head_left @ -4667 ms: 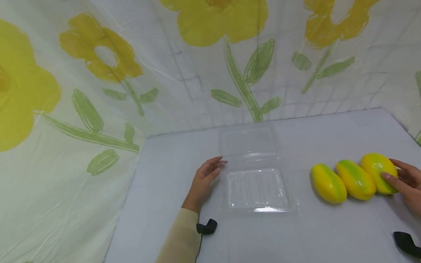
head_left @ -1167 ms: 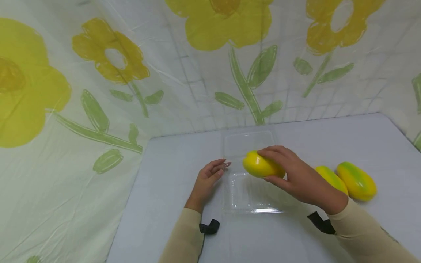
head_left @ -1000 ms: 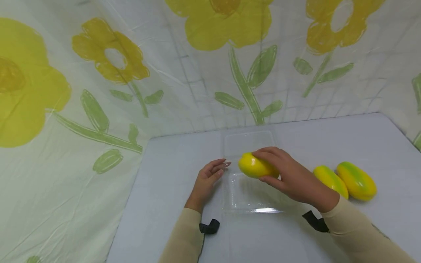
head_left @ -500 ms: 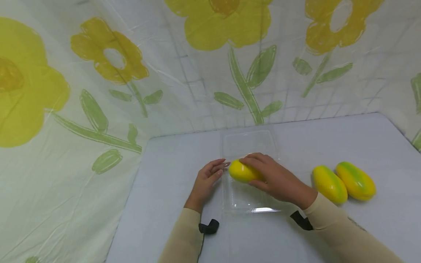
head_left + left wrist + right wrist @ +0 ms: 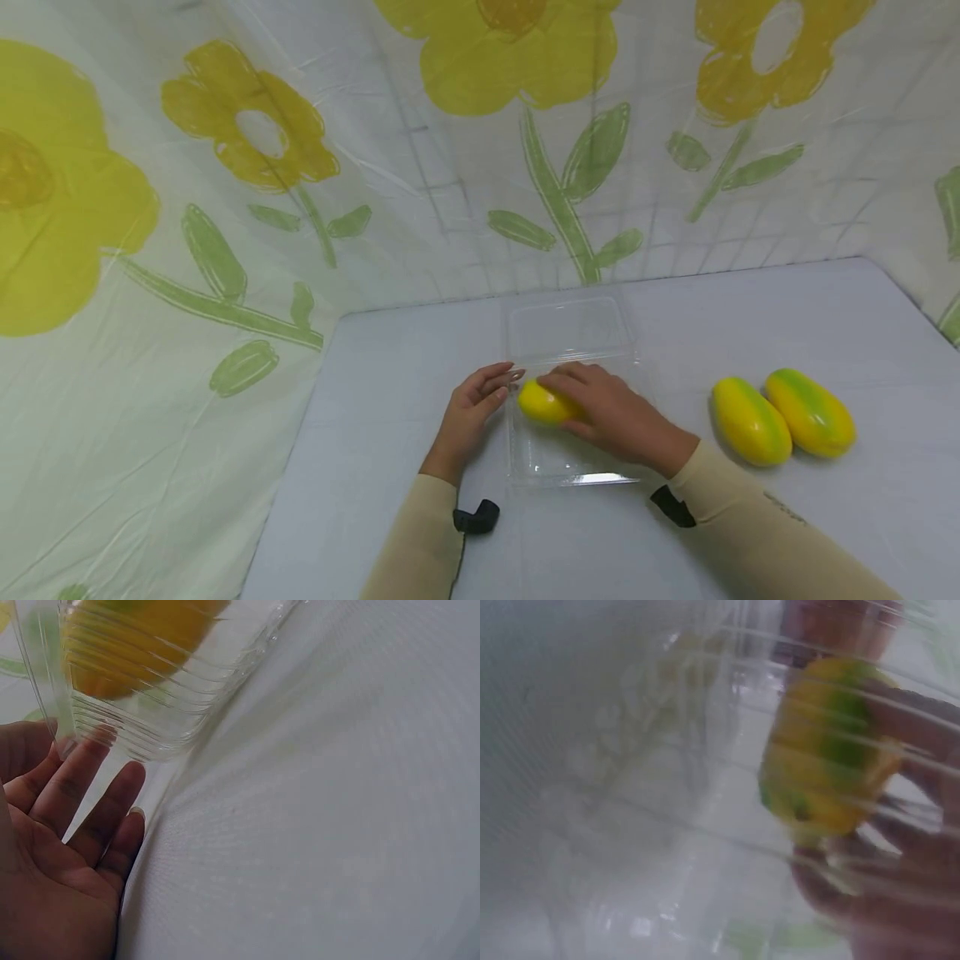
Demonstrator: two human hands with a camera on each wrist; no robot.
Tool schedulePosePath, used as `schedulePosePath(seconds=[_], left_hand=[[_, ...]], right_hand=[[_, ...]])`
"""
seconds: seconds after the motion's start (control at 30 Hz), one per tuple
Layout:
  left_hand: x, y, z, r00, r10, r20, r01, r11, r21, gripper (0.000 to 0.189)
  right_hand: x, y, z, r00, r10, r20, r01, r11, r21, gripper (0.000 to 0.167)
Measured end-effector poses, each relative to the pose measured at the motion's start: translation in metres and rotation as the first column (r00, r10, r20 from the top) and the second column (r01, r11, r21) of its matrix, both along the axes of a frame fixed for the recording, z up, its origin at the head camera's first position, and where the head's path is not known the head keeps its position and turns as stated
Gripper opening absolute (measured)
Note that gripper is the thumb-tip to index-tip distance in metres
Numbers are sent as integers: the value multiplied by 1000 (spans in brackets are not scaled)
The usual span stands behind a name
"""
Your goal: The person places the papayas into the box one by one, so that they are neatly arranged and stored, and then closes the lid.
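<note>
In the head view, my right hand [image 5: 611, 412] grips a glossy oblong yellow fruit [image 5: 546, 404] low over the left part of a clear plastic clamshell container [image 5: 600, 478]. The right wrist view, blurred and seen through clear plastic, shows green patches on this fruit [image 5: 821, 750] between fingers and thumb. At the container's left edge is my left hand [image 5: 468, 417]. Seen in the left wrist view, its thumb and forefinger pinch the rim, and another fingertip [image 5: 101, 735] lies against the ribbed wall [image 5: 150, 727]. The lid [image 5: 570, 325] lies flipped back, away from me.
Two more yellow fruits with green stripes, a left one [image 5: 750, 421] and a right one [image 5: 812, 412], lie side by side right of the container. The white-covered table [image 5: 390, 400] ends at a flower-printed curtain [image 5: 450, 208]. Black straps [image 5: 477, 517] show at both wrists.
From the right of the row, my right hand has carried one fruit left to the container and, over the last second, lowered it further left. The left hand stays at the container's edge.
</note>
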State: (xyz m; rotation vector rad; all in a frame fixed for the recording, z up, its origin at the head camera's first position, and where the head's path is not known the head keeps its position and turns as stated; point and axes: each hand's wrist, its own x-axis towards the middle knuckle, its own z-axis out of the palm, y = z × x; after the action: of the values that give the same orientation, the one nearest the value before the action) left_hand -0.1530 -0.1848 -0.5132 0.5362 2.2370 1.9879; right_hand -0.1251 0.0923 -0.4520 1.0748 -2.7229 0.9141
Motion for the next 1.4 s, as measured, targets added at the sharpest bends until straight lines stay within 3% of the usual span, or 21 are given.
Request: schedulePosePath(seconds=[0.27,0.43,0.73,1.4], left_hand=[[-1,1,-1,1000,-5,6,5,1000,11,43],[-1,2,-1,1000,-9,12,8,1000,30,43],[0,1,0,1000,6,4,-6,1000,8,41],[-1,0,-3,1000,4,2,-4,1000,2,41]], right_hand=[[-2,-6,-13,999,4,-36,-2,999,41,65],[-2,-6,-15,998,-15,-66,18,999,45,66],[-4,-5,-14,998,-29,-50,31,999,41,65],[6,7,5,998,-48,-38,50,998,45,72]])
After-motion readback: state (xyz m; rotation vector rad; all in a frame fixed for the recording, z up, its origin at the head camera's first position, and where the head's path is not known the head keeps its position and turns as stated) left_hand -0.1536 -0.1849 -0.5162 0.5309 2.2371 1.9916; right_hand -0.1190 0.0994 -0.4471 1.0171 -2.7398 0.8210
